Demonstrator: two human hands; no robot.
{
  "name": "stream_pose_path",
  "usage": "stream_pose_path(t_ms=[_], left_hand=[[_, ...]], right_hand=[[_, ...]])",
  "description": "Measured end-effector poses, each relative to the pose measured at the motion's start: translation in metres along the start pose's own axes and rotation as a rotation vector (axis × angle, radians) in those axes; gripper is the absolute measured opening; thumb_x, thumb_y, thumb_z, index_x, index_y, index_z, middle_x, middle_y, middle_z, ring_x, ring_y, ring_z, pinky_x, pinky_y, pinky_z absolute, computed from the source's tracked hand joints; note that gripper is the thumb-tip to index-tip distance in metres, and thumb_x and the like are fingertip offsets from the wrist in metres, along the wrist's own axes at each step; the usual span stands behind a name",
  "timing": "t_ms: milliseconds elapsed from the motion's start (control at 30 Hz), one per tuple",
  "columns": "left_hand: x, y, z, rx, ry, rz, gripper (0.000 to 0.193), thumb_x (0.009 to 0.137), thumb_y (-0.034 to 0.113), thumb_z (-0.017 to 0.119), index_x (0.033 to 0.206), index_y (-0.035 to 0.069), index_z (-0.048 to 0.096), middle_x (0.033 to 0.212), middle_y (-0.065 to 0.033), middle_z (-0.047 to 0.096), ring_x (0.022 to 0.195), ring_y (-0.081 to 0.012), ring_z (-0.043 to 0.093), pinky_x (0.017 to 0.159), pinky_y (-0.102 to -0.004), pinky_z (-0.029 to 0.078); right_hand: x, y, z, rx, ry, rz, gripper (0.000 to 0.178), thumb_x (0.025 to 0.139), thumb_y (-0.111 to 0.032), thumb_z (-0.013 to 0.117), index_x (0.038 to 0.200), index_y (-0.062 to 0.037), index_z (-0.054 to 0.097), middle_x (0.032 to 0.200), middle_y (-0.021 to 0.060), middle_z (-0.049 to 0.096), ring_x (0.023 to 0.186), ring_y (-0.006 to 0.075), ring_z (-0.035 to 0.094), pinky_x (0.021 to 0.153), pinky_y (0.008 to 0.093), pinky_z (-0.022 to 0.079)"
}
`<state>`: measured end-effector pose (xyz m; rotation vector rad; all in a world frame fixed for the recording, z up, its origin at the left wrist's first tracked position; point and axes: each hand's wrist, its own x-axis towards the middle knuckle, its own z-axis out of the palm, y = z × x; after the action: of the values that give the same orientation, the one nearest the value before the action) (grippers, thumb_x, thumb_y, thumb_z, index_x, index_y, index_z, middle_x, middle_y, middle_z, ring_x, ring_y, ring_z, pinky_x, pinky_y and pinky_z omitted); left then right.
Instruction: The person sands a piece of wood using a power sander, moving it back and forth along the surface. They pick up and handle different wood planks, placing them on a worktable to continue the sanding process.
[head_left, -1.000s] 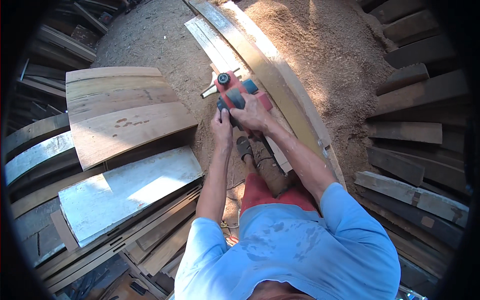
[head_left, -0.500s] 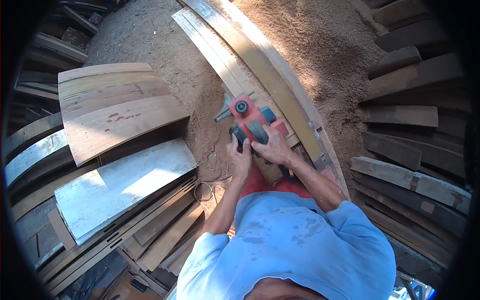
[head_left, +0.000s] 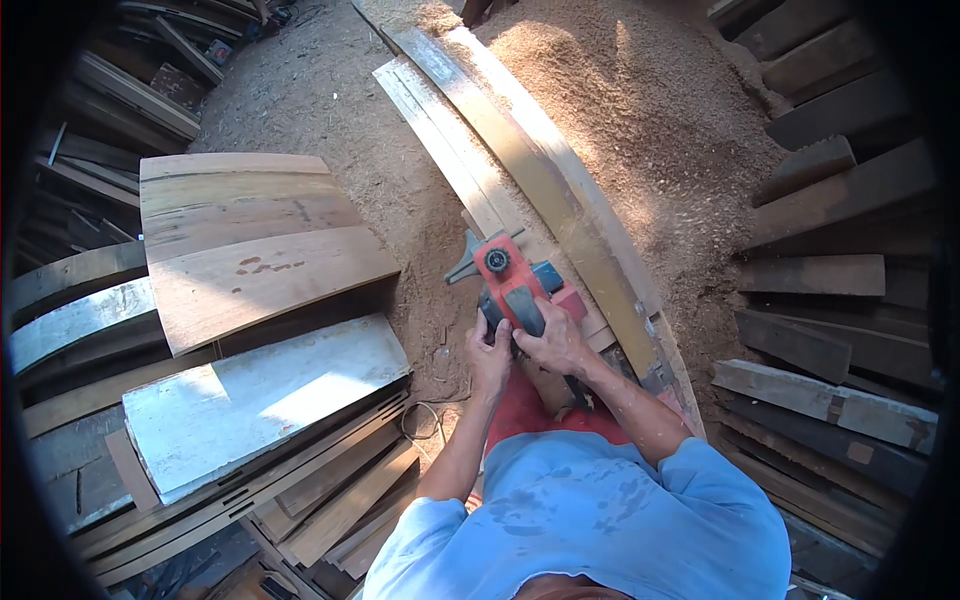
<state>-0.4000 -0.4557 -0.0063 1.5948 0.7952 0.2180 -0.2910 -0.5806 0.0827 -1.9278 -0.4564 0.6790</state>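
A red and black electric hand planer (head_left: 510, 262) sits across a narrow pale board (head_left: 450, 150) in front of my body. My right hand (head_left: 556, 342) is wrapped around its black rear handle, the thumb pointing inward. On the tool's left side my left hand (head_left: 490, 358) closes around a black part of the body, its thumb almost touching the right one. A round black knob (head_left: 497, 260) tops the far end of the planer. The planer's sole and the wood right beneath it are hidden.
A long timber beam (head_left: 545, 185) runs alongside the board on the right. Sawdust and shavings (head_left: 640, 150) pile up beyond it. Joined wooden panels (head_left: 260, 250) and a whitish board (head_left: 265, 400) lie left, by a looped cord (head_left: 428, 425). Stacked planks (head_left: 815, 275) line the right.
The whole view has shifted, so boards and planer appear lower and farther right. Both hands keep their hold on the planer, which sits at nearly the same place on the board.
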Motion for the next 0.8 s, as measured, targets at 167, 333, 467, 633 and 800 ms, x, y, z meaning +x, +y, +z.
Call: stream_pose_path(t_ms=[167,333,467,633,800], left_hand=[[0.142,0.052,-0.024,-0.180,-0.032,0.071,0.037,0.105,0.023,0.067,0.135,0.002,0.066,0.105,-0.0071,0.074,0.091,-0.0136,0.066,0.081,-0.0331,0.056],[0.285,0.082,-0.063,-0.207,-0.059,0.087,0.030,0.107,0.025,0.064,0.127,0.003,0.069,0.097,-0.0024,0.073,0.083,-0.0092,0.066,0.073,-0.0298,0.056],[0.324,0.100,-0.067,-0.210,-0.102,0.096,0.036,0.106,0.034,0.066,0.127,0.004,0.070,0.100,-0.0015,0.074,0.083,-0.0083,0.064,0.073,-0.0276,0.053],[0.264,0.077,-0.060,-0.154,-0.041,0.139,0.034,0.107,0.028,0.063,0.130,0.002,0.068,0.101,-0.0055,0.076,0.085,-0.0116,0.067,0.077,-0.0314,0.055],[0.139,0.065,-0.027,0.024,-0.058,0.094,0.039,0.105,0.025,0.065,0.137,0.004,0.065,0.098,-0.0125,0.074,0.087,-0.0170,0.067,0.078,-0.0369,0.054]], right_hand=[[0.139,-0.039,0.009,0.019,0.010,-0.023,0.046,0.085,-0.034,0.076,0.105,0.0055,0.063,0.094,0.0288,0.071,0.093,0.0414,0.073,0.080,0.0485,0.057],[0.261,-0.120,0.009,0.155,-0.152,0.109,0.035,0.083,-0.024,0.073,0.098,0.0065,0.065,0.069,0.0166,0.069,0.049,0.0245,0.067,0.044,0.0383,0.055],[0.309,-0.109,0.018,0.164,-0.084,-0.028,0.021,0.087,-0.018,0.066,0.095,0.0012,0.068,0.066,0.0122,0.068,0.049,0.0195,0.065,0.042,0.0351,0.051],[0.248,-0.110,0.012,0.142,-0.187,0.163,0.030,0.085,-0.021,0.070,0.101,0.0042,0.067,0.069,0.0161,0.069,0.047,0.0218,0.064,0.041,0.0365,0.051],[0.138,-0.064,-0.004,0.120,-0.034,0.099,0.051,0.075,-0.030,0.081,0.107,0.0079,0.066,0.089,0.0218,0.073,0.083,0.0317,0.075,0.075,0.0404,0.059]])
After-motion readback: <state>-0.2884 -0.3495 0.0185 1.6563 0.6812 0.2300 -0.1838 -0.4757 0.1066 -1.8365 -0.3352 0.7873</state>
